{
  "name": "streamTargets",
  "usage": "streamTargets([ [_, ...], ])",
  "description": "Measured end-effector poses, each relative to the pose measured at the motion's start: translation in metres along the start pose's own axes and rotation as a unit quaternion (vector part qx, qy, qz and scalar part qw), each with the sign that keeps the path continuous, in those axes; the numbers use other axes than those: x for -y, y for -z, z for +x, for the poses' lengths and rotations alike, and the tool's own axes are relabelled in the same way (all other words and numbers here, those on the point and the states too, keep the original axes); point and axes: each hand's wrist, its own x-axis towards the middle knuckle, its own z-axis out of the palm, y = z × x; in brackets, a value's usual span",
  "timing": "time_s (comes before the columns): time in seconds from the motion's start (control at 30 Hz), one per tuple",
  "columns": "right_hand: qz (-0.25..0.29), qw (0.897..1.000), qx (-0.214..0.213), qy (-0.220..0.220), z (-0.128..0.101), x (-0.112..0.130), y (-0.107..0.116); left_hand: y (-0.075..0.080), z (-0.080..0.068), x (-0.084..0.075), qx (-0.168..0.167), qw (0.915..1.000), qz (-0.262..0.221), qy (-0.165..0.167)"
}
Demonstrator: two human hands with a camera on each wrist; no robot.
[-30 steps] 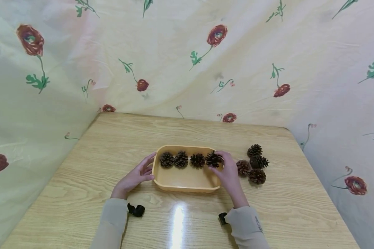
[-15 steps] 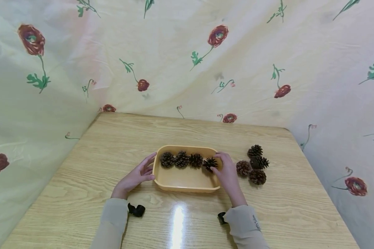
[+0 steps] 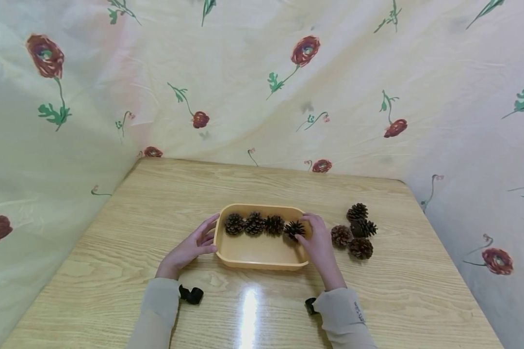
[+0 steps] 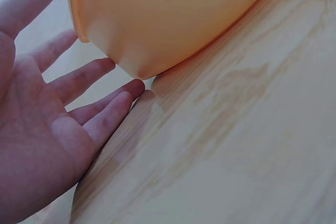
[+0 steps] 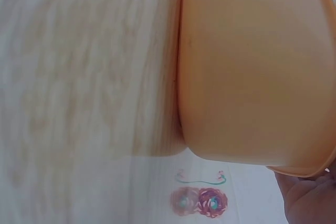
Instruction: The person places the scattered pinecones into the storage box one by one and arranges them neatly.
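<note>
From the head camera, a smooth, round-cornered orange plastic tray (image 3: 262,252) sits mid-worktop (image 3: 113,252) on pale wood grain, four scaly brown pine cones (image 3: 265,225) lined along its far wall. The left hand (image 3: 191,247) rests released, fingers straight, against the tray's left end; the right hand (image 3: 316,242) curls round the rightmost cone (image 3: 294,229). Four loose cones (image 3: 354,230) cluster just right.

At the left wrist, straight fingers (image 4: 100,111) meet the tray's rounded corner.

The right wrist view shows glossy tray wall.

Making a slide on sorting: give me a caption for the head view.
Right hand on a pine cone in an orange tray, left hand steadying it.
</note>
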Motion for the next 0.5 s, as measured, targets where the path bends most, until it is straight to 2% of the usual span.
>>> streamTargets([
  [0.23,0.001,0.998,0.012,-0.055,0.0011,-0.0027,0.0021,0.0004,0.0007,0.0006,0.001,1.0000,-0.002,0.000],
  [0.5,-0.006,0.997,0.018,-0.069,0.0055,-0.0046,0.0000,0.0013,0.0005,0.0008,0.001,1.0000,-0.003,0.001],
])
